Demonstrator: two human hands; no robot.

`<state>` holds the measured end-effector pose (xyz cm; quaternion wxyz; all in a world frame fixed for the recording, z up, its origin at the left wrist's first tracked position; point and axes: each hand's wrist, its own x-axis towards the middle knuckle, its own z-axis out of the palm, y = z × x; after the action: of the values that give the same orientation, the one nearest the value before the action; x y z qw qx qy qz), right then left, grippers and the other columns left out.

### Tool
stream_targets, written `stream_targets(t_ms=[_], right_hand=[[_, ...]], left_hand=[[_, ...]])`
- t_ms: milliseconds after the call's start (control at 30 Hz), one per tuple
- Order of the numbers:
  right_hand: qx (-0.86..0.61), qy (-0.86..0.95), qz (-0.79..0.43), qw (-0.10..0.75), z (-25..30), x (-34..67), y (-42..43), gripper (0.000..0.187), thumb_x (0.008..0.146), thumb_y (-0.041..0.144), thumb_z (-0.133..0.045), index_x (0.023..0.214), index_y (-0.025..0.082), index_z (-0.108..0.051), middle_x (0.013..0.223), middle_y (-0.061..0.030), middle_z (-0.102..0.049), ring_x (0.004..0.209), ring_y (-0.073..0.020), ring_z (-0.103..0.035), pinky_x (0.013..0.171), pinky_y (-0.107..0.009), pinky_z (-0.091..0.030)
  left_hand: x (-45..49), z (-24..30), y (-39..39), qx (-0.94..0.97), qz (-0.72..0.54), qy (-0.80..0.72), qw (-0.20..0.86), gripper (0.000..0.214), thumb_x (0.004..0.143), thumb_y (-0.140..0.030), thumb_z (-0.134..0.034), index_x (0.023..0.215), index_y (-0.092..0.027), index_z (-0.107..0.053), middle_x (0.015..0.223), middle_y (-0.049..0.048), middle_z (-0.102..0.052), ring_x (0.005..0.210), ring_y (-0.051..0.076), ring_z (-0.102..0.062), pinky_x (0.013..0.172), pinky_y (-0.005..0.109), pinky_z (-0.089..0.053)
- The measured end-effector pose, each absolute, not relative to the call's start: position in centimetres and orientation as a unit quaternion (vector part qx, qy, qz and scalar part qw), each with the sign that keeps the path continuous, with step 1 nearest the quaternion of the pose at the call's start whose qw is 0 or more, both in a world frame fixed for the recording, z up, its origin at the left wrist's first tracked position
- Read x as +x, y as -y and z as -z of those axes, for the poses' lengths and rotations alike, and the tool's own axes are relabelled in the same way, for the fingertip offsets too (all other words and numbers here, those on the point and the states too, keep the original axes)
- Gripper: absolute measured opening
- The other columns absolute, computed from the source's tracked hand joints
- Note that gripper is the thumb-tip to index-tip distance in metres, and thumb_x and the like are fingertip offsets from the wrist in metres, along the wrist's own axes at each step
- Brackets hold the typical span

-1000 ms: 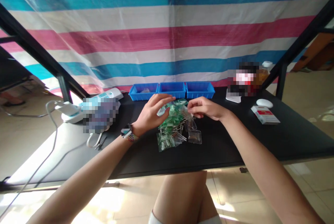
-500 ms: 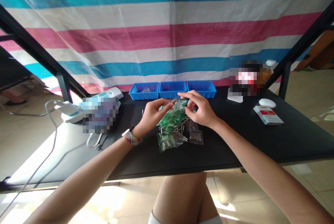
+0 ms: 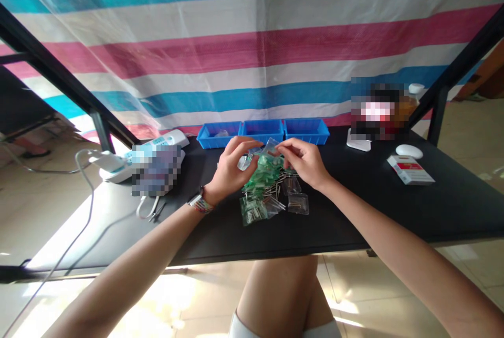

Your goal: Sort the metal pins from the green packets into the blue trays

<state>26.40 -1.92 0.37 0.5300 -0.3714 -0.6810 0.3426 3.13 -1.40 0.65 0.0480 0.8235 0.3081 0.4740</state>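
My right hand pinches a small clear plastic bag between thumb and forefinger, above the pile. Across from it, my left hand has its thumb and fingers apart, with nothing visibly gripped. Beneath both hands lies a heap of green plastic packets. Thin metal pins are strewn at the heap's near side. One green packet of pins lies in front, and a clear packet with slim pieces inside sits to its right.
Three joined blue bins stand behind the heap; the left one holds something clear. To the left are a power strip with a plugged-in charger and a blurred object. A red-and-white box and a white oval item lie right on the black table.
My left hand has opened its thumb and fingers and moved slightly away from the clear plastic. My right hand has closed to a pinch on the bag. The view has shifted slightly.
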Motion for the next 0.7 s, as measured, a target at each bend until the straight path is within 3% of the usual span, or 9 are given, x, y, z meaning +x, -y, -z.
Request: stream_targets(t_ms=[133, 233, 333, 400, 567, 700], right_hand=[[-0.359, 0.627, -0.463, 0.514, -0.8, 26.4, 1.7, 0.044, 0.086, 0.062, -0.076, 0.093, 0.018, -0.075, 0.084, -0.0051, -0.077, 0.049, -0.0113, -0.055, 0.046, -0.026, -0.038], [-0.357, 0.63, -0.503, 0.473, -1.1, 26.4, 1.9, 0.046, 0.086, 0.064, -0.074, 0.093, 0.018, -0.075, 0.083, -0.0046, -0.076, 0.048, -0.0109, -0.055, 0.045, -0.026, -0.036], [-0.366, 0.662, -0.491, 0.433, -1.6, 27.0, 2.0, 0.051, 0.095, 0.066, -0.06, 0.095, 0.017, -0.075, 0.08, -0.004, -0.074, 0.049, -0.0113, -0.054, 0.047, -0.026, -0.035], [-0.377, 0.708, -0.462, 0.378, -2.2, 28.0, 1.9, 0.049, 0.096, 0.063, -0.06, 0.095, 0.016, -0.075, 0.075, -0.0031, -0.07, 0.054, -0.0122, -0.055, 0.051, -0.026, -0.037], [-0.42, 0.82, -0.376, 0.1, -3.6, 30.9, 1.9, 0.034, 0.076, 0.04, -0.085, 0.102, 0.02, -0.077, 0.078, -0.0001, -0.067, 0.067, -0.0147, -0.057, 0.06, -0.027, -0.039], [-0.436, 0.83, -0.347, 0.02, -3.8, 31.3, 2.3, 0.035, 0.075, 0.024, -0.077, 0.11, 0.023, -0.077, 0.08, 0.0005, -0.064, 0.068, -0.0149, -0.057, 0.061, -0.026, -0.038]], left_hand=[[2.6, -0.7, 1.0, 0.875, -0.407, -0.249, -0.079, 0.041, 0.098, -0.018, -0.066, 0.136, -0.033, -0.069, 0.142, 0.0105, -0.064, 0.129, 0.029, -0.059, 0.108, 0.051, -0.052], [2.4, -0.7, 0.9, 0.883, -0.405, -0.225, -0.074, 0.034, 0.098, -0.019, -0.068, 0.129, -0.032, -0.072, 0.137, 0.0089, -0.069, 0.128, 0.028, -0.06, 0.107, 0.05, -0.052], [2.4, -0.4, 0.4, 0.858, -0.446, -0.255, -0.002, 0.02, 0.101, -0.023, -0.067, 0.117, -0.027, -0.077, 0.113, 0.0073, -0.077, 0.109, 0.024, -0.068, 0.099, 0.042, -0.055], [2.1, -0.1, -0.5, 0.804, -0.498, -0.317, 0.066, 0.016, 0.101, -0.029, -0.066, 0.11, -0.023, -0.078, 0.101, 0.0062, -0.079, 0.095, 0.021, -0.071, 0.09, 0.037, -0.055], [-0.3, 0.6, -4.4, 0.581, -0.645, -0.442, 0.225, 0.022, 0.094, -0.038, -0.073, 0.101, -0.018, -0.079, 0.084, 0.0046, -0.077, 0.078, 0.017, -0.073, 0.073, 0.027, -0.057], [-2.2, 1.0, -6.5, 0.468, -0.704, -0.439, 0.304, 0.029, 0.089, -0.039, -0.078, 0.107, -0.017, -0.075, 0.083, 0.0043, -0.077, 0.078, 0.016, -0.075, 0.076, 0.028, -0.06]])
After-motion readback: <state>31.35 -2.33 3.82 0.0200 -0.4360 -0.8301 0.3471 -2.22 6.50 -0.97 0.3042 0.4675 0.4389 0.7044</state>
